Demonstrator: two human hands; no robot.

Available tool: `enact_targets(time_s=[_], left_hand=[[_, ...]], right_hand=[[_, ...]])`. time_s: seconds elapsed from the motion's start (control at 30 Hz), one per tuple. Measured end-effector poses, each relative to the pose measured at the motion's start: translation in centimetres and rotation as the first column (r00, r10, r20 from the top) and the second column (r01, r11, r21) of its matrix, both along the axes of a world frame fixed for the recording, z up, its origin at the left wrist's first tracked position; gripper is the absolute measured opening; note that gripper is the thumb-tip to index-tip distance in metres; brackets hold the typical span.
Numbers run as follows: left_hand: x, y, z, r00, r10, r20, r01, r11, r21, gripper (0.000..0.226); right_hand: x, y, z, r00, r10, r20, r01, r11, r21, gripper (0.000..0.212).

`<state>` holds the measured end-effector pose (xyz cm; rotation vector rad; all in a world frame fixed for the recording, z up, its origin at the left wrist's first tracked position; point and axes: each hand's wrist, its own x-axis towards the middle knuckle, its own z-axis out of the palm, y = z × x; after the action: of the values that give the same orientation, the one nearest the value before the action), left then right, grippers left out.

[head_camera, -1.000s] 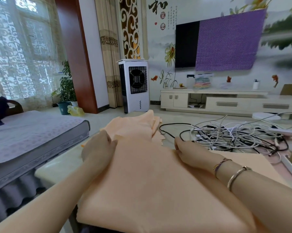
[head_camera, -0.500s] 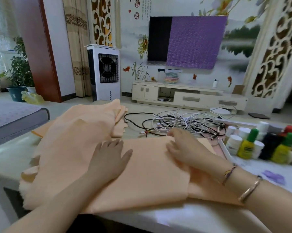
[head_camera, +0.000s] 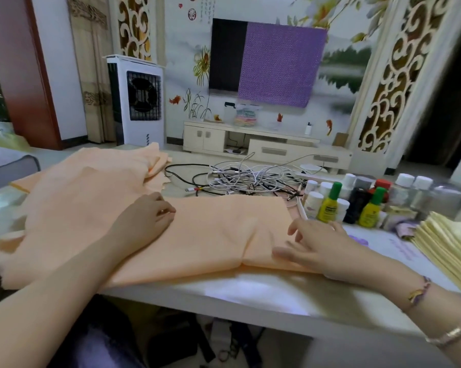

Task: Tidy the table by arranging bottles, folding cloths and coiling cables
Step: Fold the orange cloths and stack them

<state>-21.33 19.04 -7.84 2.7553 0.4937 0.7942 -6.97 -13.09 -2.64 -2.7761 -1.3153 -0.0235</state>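
A peach cloth [head_camera: 210, 232] lies spread across the white table [head_camera: 250, 290]. My left hand [head_camera: 144, 219] rests on its middle, fingers loosely curled on the fabric. Spread fingers of my right hand [head_camera: 317, 245] touch the cloth's right end near its front edge. More peach cloth [head_camera: 99, 176] is heaped at the back left. A tangle of white and black cables [head_camera: 245, 179] lies behind the cloth. Several bottles [head_camera: 356, 200] stand at the right, two of them yellow with green caps.
A stack of folded yellow cloths [head_camera: 447, 245] lies at the table's right edge. The table's front edge runs just below my hands. Bags and cords lie on the floor under the table [head_camera: 197, 338]. A grey sofa [head_camera: 8, 166] stands at the left.
The view has swung right, bringing the bottles and yellow cloths into sight. My right hand slid right along the cloth to its right end; my left hand shifted right toward the middle.
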Motion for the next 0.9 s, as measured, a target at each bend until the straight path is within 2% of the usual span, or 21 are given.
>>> enact_targets(time_s=[0.07, 0.13, 0.2, 0.23, 0.3, 0.37, 0.43, 0.53, 0.67, 0.8, 0.9], left_hand=[[0.1, 0.1, 0.0, 1.0, 0.001, 0.001, -0.001, 1.0, -0.011, 0.017], [0.0, -0.2, 0.1, 1.0, 0.001, -0.002, -0.001, 1.0, -0.018, 0.018], [-0.1, -0.3, 0.2, 1.0, 0.002, -0.005, -0.002, 1.0, -0.029, 0.019], [-0.2, -0.4, 0.3, 1.0, 0.003, -0.006, -0.003, 0.999, -0.032, 0.02], [-0.3, -0.6, 0.4, 1.0, 0.005, -0.007, -0.005, 0.999, -0.039, 0.02], [-0.3, -0.6, 0.5, 1.0, 0.009, -0.013, -0.01, 0.999, -0.042, 0.021], [-0.3, -0.7, 0.6, 1.0, 0.009, -0.012, -0.01, 0.999, -0.046, 0.021], [-0.3, -0.8, 0.6, 1.0, 0.017, -0.012, -0.017, 0.999, -0.039, 0.02], [-0.5, -1.2, 0.8, 0.999, 0.038, -0.035, -0.038, 0.999, 0.012, 0.02], [-0.5, -2.5, 1.5, 0.986, 0.059, -0.159, -0.041, 0.993, 0.112, 0.022], [-0.6, -4.5, 1.8, 0.992, -0.033, -0.125, 0.04, 0.998, 0.052, 0.025]], right_hand=[[-0.1, -0.8, 0.4, 0.997, 0.07, -0.036, -0.071, 0.997, -0.032, 0.064], [0.0, -1.4, 0.3, 0.989, 0.137, 0.065, -0.132, 0.989, -0.07, 0.056], [-0.1, -1.3, -0.1, 0.962, 0.197, 0.191, -0.183, 0.979, -0.089, 0.036], [-0.2, -1.2, -0.2, 0.929, 0.255, 0.27, -0.24, 0.967, -0.087, 0.026], [0.1, -0.9, -0.2, 0.774, 0.384, 0.504, -0.372, 0.919, -0.129, 0.017], [0.8, -1.0, 0.4, 0.63, 0.386, 0.674, -0.417, 0.9, -0.125, 0.026], [1.4, -1.5, 1.6, 0.576, 0.341, 0.743, -0.393, 0.912, -0.113, 0.029], [1.3, -2.0, 2.2, 0.578, 0.321, 0.75, -0.327, 0.933, -0.147, 0.029], [0.2, -1.9, -0.5, 0.649, 0.328, 0.687, -0.242, 0.944, -0.223, 0.023], [-0.1, -1.2, -2.2, 0.705, 0.291, 0.647, -0.268, 0.954, -0.137, 0.038], [-0.9, 0.6, -2.3, 0.707, 0.307, 0.637, -0.321, 0.942, -0.098, 0.04]])
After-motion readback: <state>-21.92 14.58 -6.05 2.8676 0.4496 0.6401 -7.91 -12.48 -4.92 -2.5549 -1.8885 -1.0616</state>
